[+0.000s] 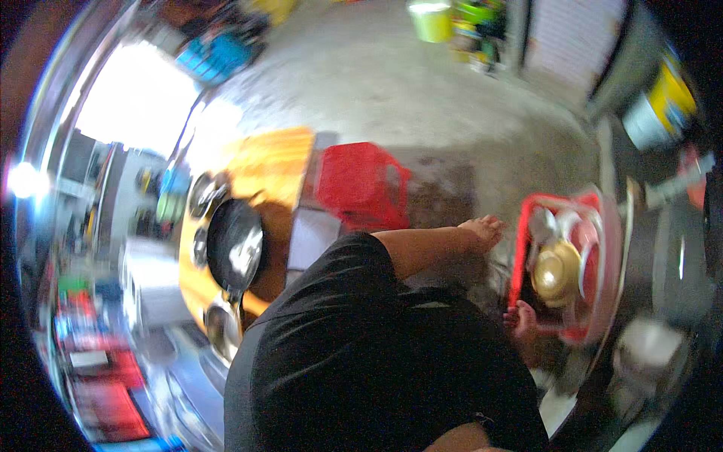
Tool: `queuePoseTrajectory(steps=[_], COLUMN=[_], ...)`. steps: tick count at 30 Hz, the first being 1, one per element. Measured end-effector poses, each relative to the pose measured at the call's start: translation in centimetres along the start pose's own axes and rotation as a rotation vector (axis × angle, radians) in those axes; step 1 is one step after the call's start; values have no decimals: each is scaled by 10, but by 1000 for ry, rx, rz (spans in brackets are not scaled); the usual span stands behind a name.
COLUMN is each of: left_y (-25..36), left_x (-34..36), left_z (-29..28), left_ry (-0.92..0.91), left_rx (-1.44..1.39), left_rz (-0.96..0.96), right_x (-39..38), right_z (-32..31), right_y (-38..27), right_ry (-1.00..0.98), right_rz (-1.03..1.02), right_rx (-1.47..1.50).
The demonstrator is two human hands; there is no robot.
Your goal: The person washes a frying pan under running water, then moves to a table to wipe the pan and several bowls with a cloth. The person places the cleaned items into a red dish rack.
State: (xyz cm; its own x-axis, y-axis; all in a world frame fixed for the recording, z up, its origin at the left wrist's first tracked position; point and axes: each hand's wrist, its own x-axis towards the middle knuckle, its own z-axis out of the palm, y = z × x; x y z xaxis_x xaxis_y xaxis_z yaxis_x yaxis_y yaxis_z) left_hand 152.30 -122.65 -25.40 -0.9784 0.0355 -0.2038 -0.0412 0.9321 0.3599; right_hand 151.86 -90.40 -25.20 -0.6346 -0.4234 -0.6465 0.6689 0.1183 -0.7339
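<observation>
My left hand (484, 232) reaches out past my black clothing toward the right, fingers spread, with nothing seen in it. It is apart from the left side of a red plastic basket (521, 245). At that basket's near left corner, my right hand (523, 320) has its fingers curled on the rim; the hand is blurred. Inside the basket sit a yellowish bowl (557, 273) and several white and pink dishes. My dark clothing hides much of the right arm.
A red plastic stool (358, 181) stands beside a wooden table (282, 162). On the table lie a black frying pan (235, 245) and several metal pieces. Buckets, one yellow-green (431, 22), one white and yellow (655, 113), stand farther off. A grey floor (361, 83) stretches ahead.
</observation>
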Motion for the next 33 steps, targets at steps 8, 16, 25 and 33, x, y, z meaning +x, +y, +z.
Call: queuePoseTrajectory(steps=[8, 16, 25, 33], left_y=[-145, -174, -266, -341], left_x=[-345, -733, -884, -871], left_z=[-143, -92, 12, 38], left_ry=[782, 1312, 1503, 1930], left_rx=[147, -79, -979, -1617], left_rz=[-853, -2058, -1964, -1567], right_x=[47, 29, -33, -63], right_z=[156, 376, 531, 579], right_y=[-98, -86, -70, -61], right_ry=[-433, -834, -915, -880], right_rz=[-249, -255, -298, -265], right_rx=[-386, -716, -971, -1055])
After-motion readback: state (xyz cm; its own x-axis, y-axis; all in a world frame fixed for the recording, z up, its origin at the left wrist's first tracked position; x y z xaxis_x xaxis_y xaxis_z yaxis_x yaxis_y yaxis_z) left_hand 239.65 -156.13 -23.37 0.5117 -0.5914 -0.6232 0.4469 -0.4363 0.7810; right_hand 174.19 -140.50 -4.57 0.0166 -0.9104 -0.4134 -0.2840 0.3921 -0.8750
